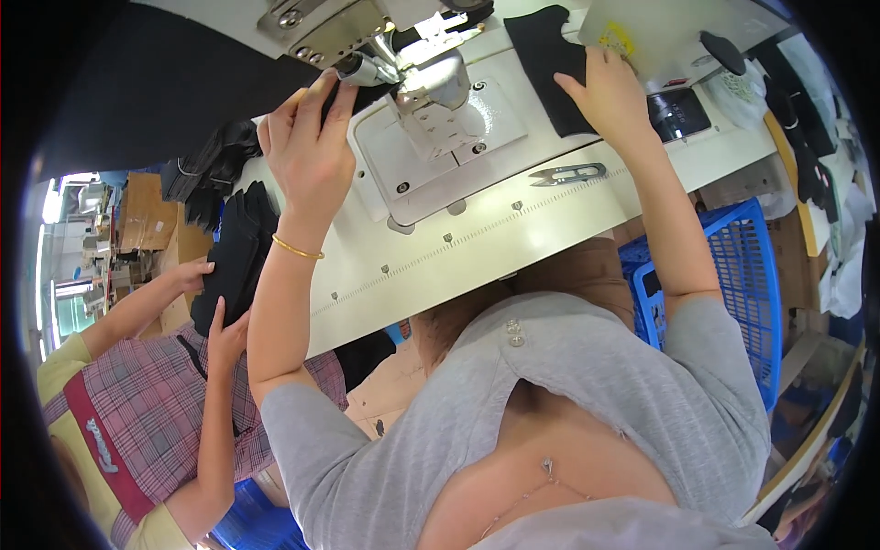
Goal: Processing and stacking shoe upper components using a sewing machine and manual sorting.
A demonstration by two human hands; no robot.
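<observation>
My left hand is raised at the left of the sewing machine's needle area. Its fingers are closed together by the metal parts, on a black fabric piece that runs toward the needle; the fingertips are partly hidden. A gold bangle circles that wrist. To the right of the machine, my right hand lies with thumb and fingers apart. Its thumb touches the edge of a cut black fabric piece lying flat on the white table.
Thread snips lie near the table's front edge, above a printed ruler. Black pieces are heaped at the left. A co-worker there holds black pieces. A blue plastic basket stands at the right, beneath the table level.
</observation>
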